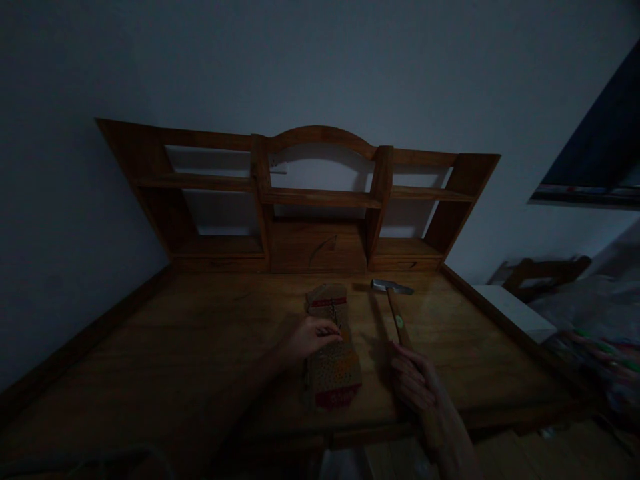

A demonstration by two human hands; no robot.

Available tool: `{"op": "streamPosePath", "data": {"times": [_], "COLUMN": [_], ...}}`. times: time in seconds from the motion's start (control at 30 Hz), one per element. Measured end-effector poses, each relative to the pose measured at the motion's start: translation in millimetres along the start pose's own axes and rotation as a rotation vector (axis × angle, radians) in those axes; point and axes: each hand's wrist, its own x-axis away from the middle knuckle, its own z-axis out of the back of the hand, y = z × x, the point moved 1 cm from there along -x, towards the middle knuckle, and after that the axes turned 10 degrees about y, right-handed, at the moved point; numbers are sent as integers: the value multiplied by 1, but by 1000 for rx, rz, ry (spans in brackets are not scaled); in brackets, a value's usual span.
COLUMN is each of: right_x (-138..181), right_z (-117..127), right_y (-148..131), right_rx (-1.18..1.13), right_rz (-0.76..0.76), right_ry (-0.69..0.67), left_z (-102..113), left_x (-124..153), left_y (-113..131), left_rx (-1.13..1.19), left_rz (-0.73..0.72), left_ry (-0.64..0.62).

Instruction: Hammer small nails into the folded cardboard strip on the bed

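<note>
My right hand (414, 377) is wrapped round the wooden handle of a hammer (399, 320). The metal head of the hammer points away from me, toward the back of the desk. A worn piece of cardboard (337, 367) with red bands and many small dark marks lies on the desk, left of the hammer. Over its middle, my left hand (310, 337) has thumb and fingers pinched together; anything between them is too small and dark to make out. Just beyond those fingertips, a row of small dark things, too dim to name, shows on the cardboard.
The wooden desk (210, 333) has raised side edges and a shelf unit (320, 197) along its back, against the wall. At the right stand a white surface (515, 310) and a wooden chair back (547, 272). Plastic-looking bags (590, 320) are piled beyond. The room is dim.
</note>
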Motion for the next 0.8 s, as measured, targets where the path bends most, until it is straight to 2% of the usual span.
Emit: {"op": "streamPosePath", "data": {"times": [0.23, 0.6, 0.8], "right_x": [-4, -5, -11], "right_z": [5, 4, -7], "right_y": [1, -1, 15], "right_rx": [-11, 73, 214], "right_rz": [-13, -31, -59], "right_ry": [-35, 18, 108], "left_z": [1, -3, -2], "left_x": [1, 1, 1], "left_y": [6, 1, 5], "left_rx": [-128, -116, -109], "left_rz": [-178, -178, -195], "left_ry": [67, 67, 29]}}
